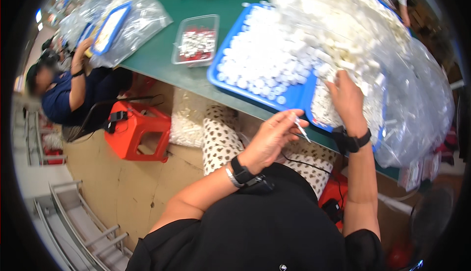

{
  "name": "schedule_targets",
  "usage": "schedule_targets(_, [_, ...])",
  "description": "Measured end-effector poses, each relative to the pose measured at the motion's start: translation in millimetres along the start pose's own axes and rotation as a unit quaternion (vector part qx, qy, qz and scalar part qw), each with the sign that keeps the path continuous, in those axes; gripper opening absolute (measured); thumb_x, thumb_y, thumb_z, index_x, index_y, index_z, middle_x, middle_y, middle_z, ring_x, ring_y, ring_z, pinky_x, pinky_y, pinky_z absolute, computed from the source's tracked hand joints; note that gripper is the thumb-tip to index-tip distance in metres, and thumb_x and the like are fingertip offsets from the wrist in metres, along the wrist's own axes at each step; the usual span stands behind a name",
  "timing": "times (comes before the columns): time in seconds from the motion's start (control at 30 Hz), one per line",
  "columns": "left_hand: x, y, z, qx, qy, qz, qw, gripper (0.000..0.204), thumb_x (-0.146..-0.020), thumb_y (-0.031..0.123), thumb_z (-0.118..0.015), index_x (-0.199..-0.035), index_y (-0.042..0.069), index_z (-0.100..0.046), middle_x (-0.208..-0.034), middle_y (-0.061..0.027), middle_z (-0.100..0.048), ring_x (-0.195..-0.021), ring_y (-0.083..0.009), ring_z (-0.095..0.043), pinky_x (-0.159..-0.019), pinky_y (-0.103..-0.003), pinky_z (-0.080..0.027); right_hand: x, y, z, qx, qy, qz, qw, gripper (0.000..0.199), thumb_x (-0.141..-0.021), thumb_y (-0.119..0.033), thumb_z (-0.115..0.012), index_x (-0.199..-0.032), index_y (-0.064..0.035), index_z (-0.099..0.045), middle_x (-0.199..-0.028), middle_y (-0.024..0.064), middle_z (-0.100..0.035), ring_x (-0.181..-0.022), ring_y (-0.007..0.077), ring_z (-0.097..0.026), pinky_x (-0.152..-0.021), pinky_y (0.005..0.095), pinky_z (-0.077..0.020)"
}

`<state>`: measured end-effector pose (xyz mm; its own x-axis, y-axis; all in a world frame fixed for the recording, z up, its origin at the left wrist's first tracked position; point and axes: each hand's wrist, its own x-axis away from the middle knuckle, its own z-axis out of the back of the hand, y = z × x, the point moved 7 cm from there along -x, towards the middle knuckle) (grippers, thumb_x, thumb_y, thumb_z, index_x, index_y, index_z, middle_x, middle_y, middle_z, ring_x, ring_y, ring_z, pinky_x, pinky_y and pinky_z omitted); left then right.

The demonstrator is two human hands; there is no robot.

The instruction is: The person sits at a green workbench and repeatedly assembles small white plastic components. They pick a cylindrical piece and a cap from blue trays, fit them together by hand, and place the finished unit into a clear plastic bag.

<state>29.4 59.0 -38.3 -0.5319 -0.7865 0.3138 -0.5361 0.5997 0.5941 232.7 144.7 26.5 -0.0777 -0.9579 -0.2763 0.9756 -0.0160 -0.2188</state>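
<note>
My left hand [275,137] is closed in front of the table edge, pinching a thin white stick-like part [302,129] between thumb and fingers. Over the right-hand blue tray, my right hand [347,97] reaches down into a heap of small white parts [324,105]. Its thumb and forefinger stand apart at the heap, and the other fingers are partly hidden. Beside it on the left, a larger blue tray [230,87] holds many round white plastic pieces [265,50].
A clear plastic box [196,62] of red and white pieces stands on the green table [167,40]. Clear bags of parts [417,104] crowd the right side. A co-worker [68,94] sits at the left, holding a blue tray [110,28], near a red stool [137,131].
</note>
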Motion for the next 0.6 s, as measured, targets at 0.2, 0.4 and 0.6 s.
schedule_targets(0.2, [-2,1,3,-0.016,-0.001,-0.015,1.0,0.044,-0.102,0.038,-0.054,-0.131,0.004,-0.056,-0.112,-0.0048,-0.067,-0.092,-0.0066,-0.059,-0.082,-0.023,-0.049,7,7,-1,-0.058,-0.005,0.008,0.998,0.036,-0.089,-0.012,-0.061,-0.122,-0.0002,-0.054,-0.097,0.024,-0.064,-0.087,0.0451,-0.062,-0.074,0.0479,-0.0503])
schedule_targets(0.4, [0,19,-3,-0.061,-0.026,-0.094,0.993,0.04,-0.103,0.036,-0.052,-0.128,0.006,-0.058,-0.114,-0.0029,-0.065,-0.094,-0.0056,-0.057,-0.083,-0.023,-0.047,47,-21,11,-0.448,-0.166,-0.159,0.864,0.023,-0.101,-0.012,-0.053,-0.12,0.0002,-0.054,-0.084,0.0054,-0.06,-0.064,0.0076,-0.056,-0.059,0.0246,-0.0484])
schedule_targets(0.6, [1,17,-22,-0.092,-0.103,-0.1,0.985,0.029,-0.104,0.026,-0.052,-0.12,0.003,-0.06,-0.11,-0.001,-0.063,-0.098,-0.0066,-0.057,-0.084,-0.024,-0.048,94,-69,7,-0.534,-0.25,-0.097,0.802,0.016,-0.098,-0.006,-0.058,-0.111,0.0018,-0.055,-0.083,0.0033,-0.062,-0.066,0.0072,-0.058,-0.06,0.0205,-0.0486])
